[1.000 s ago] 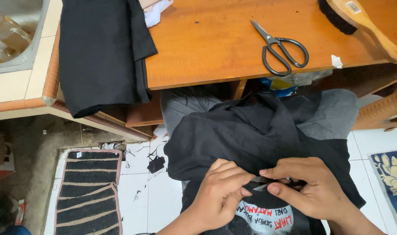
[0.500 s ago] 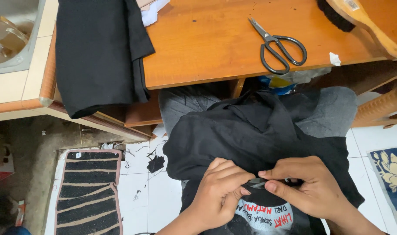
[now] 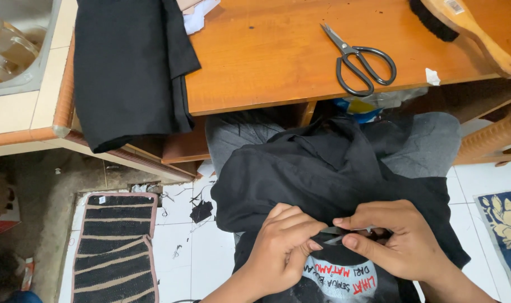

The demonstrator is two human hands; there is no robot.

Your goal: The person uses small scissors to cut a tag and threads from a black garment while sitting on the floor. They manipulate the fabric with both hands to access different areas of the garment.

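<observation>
Two hands (image 3: 283, 247), two black garments (image 3: 322, 174), one pair of scissors (image 3: 359, 59), one brush (image 3: 463, 28), one striped mat (image 3: 115, 247).

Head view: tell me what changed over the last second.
Almost nothing. Both hands stay pinched on the black garment in the lap: the left hand bunches the cloth, and the right hand still holds a small slim tool at it. The camera drifted slightly. The scissors, brush and folded black cloth on the wooden table have not moved.
</observation>
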